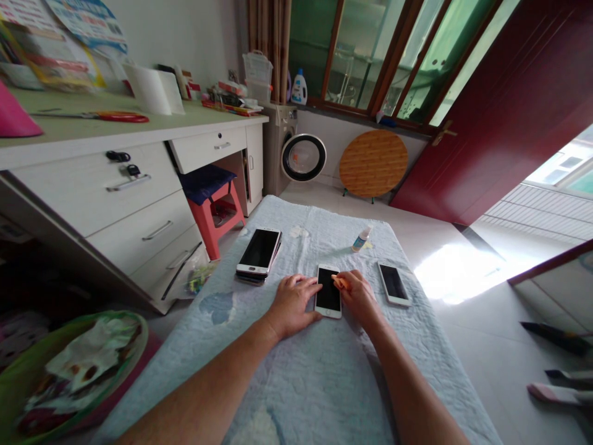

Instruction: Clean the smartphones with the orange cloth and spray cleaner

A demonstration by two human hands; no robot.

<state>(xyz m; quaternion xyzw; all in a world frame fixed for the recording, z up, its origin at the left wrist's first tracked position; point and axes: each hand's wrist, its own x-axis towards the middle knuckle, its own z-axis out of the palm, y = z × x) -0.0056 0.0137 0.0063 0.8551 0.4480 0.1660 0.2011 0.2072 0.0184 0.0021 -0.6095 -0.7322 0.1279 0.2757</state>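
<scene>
A white phone with a black screen (328,298) lies on the pale blue cloth (324,383). My left hand (293,304) is beside it with fingers apart, the fingertips and thumb touching its left edge. Pinched in my right hand (358,299) is an orange cloth (340,282), which rests on the upper right of the screen. To the left sits a stack of phones (259,252), a white-framed one on top. Another white phone (394,283) lies to the right. A small spray bottle (361,238) stands beyond my right hand.
A desk (185,131) with drawers runs along the left, and a red stool (215,213) stands under it. A waste bin (139,346) is at the lower left. Farther back are a washing machine (274,148) with its door open and a round wooden board (373,162).
</scene>
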